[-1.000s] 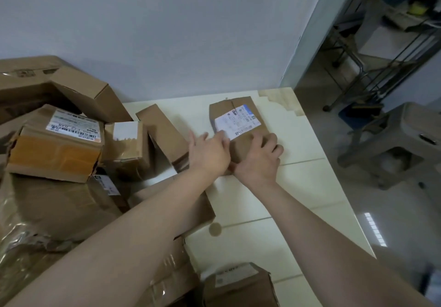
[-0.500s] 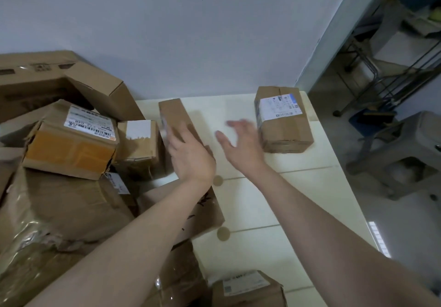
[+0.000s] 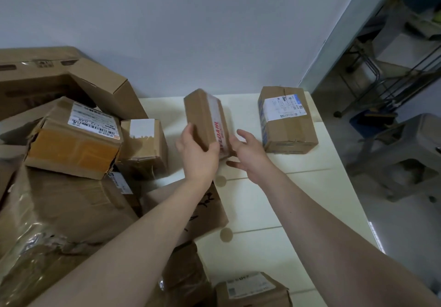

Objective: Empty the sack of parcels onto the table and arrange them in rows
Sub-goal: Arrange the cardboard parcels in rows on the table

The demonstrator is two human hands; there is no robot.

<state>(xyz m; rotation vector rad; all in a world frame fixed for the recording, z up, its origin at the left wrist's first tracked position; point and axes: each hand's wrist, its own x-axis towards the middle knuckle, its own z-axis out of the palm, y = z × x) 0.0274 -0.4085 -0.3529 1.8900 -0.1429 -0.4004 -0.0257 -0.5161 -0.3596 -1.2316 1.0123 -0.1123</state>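
A long narrow cardboard parcel [image 3: 205,118] with red-lettered tape is lifted above the cream table [image 3: 269,206], tilted on its edge. My left hand [image 3: 199,155] grips its near end. My right hand [image 3: 248,154] is next to the parcel's right side, fingers spread, touching it at most lightly. A labelled brown parcel [image 3: 287,120] lies flat at the table's far right corner. A heap of parcels fills the left: one with orange tape [image 3: 71,139], a small one with a white label [image 3: 143,147], and a big box [image 3: 59,77] against the wall.
Another labelled parcel [image 3: 253,290] sits at the near table edge. A flat brown parcel with handwriting [image 3: 207,213] lies under my left forearm. The wall runs behind the table. To the right, past the table edge, stand a grey stool [image 3: 403,154] and metal racks [image 3: 386,73].
Both hands let go of the labelled parcel at the far right corner. My left hand took the long narrow parcel and lifted it off the table toward the middle; my right hand came beside it.
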